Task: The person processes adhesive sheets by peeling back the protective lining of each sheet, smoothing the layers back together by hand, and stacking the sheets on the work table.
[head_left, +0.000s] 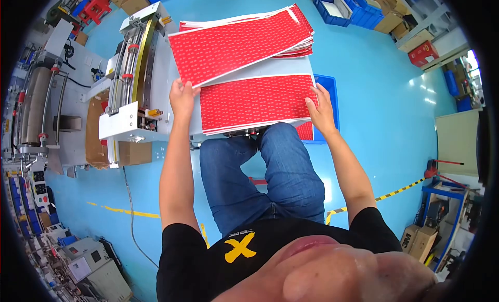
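Two groups of red printed sheets with white edges lie on the worktable in front of my lap. My left hand (pixel 183 98) pinches the near left corner of the upper red sheet (pixel 239 42), which lies at a slant over a fanned pile of similar sheets (pixel 306 29). Nearer to me is a neat lower stack of red sheets (pixel 254 103). At its right edge rests my right hand (pixel 321 110), fingers stretched and apart, with the thumb over the red surface. The undersides of both hands' fingers are partly hidden.
A roller machine (pixel 130 68) stands at the left, against the table (pixel 244 68). A blue bin (pixel 328 94) with red sheets sits on the floor beside the table's right side. Blue crates (pixel 332 10) stand at the back right. A cable (pixel 131 213) crosses the floor.
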Available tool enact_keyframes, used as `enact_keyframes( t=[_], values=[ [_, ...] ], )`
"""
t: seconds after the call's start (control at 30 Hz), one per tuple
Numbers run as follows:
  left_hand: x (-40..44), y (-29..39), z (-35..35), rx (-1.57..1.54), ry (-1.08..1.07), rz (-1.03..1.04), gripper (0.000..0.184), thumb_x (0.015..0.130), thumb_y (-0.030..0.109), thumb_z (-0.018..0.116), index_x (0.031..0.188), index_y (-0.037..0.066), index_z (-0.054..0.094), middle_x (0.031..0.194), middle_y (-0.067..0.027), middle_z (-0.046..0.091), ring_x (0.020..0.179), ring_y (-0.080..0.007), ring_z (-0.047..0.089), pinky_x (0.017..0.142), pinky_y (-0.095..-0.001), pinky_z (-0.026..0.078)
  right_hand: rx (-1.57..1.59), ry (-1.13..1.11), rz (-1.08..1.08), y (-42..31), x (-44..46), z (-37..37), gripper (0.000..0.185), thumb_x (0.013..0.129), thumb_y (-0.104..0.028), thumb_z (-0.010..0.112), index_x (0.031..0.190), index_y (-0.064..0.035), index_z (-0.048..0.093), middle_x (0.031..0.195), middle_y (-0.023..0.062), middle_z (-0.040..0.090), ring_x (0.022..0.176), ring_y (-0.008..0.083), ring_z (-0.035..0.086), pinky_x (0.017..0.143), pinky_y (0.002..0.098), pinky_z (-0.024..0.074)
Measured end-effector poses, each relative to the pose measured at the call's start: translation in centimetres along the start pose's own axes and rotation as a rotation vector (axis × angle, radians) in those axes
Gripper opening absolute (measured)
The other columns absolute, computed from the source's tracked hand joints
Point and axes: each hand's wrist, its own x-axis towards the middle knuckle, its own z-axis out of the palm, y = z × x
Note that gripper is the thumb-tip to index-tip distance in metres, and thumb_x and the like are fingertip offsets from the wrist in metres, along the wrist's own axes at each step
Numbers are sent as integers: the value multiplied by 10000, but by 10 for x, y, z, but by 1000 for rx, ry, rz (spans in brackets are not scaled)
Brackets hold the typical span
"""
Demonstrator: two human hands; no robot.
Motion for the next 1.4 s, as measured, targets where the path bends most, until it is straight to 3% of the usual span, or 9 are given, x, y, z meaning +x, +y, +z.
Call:
enact_keyframes(
  t=[0.13,0.23,0.33,0.43,0.53,0.93,1.13,1.27,1.4],
  values=[
    [-64,-40,-14,-263,-15,-163,273,991,69,503,1222,-67,456,1013,-180,658,863,-242,700,734,-332,603,32,1,-105,-24,0,7,405,930,-183,626,1284,2,555,1386,205,482,1297,355,465,1094,412,370],
    [-100,-71,-18,-258,3,-304,304,994,93,524,1242,-68,452,997,-167,655,837,-219,701,707,-306,598,114,-72,-182,-62,-7,27,387,922,-172,638,1265,-3,575,1331,183,544,1271,333,496,1087,394,377],
    [-116,-95,-16,-179,-56,-363,265,992,122,558,1192,-34,483,1033,-146,650,853,-210,703,716,-304,594,166,-294,-170,-92,-15,67,365,907,-166,648,1237,-21,591,1208,183,613,1139,314,602,985,397,466],
    [-118,-88,-11,-186,28,-413,266,983,115,577,1174,-48,491,1015,-135,655,852,-206,703,717,-302,592,221,-493,-190,-111,-15,119,344,891,-174,656,1202,-34,610,1115,163,645,973,285,678,832,374,542],
    [-122,-86,-14,-199,10,-400,297,973,104,593,1178,-97,519,997,-155,670,815,-194,702,700,-279,589,224,-575,-180,-127,-16,161,298,878,-148,659,1138,-3,640,1039,156,641,906,268,678,790,365,540],
    [-131,-100,-26,-224,-113,-297,210,964,70,603,1141,-42,590,1041,-126,693,925,-168,689,798,-288,575,324,-636,-18,-147,-17,186,241,841,-160,679,1032,-12,668,968,159,627,847,275,668,782,380,532],
    [-137,-101,-24,85,-141,-89,171,961,88,596,1038,-42,677,901,-61,695,801,-111,647,727,-253,522,238,-624,-66,-141,-18,192,267,784,-286,701,914,-54,674,900,149,656,874,329,642,757,433,513],
    [-135,-113,-25,128,-156,20,159,950,94,609,1001,-27,700,825,-28,675,752,-85,605,702,-242,499,157,-585,-121,-143,-18,194,273,780,-328,723,880,-79,672,860,140,685,819,321,672,712,433,527],
    [-134,-113,-21,-66,-151,-51,150,966,89,612,1020,-32,682,857,-33,677,762,-79,602,698,-227,492,126,-724,-25,-163,-5,172,334,779,-351,725,901,-44,669,852,145,699,827,319,682,720,429,523]
  ],
)
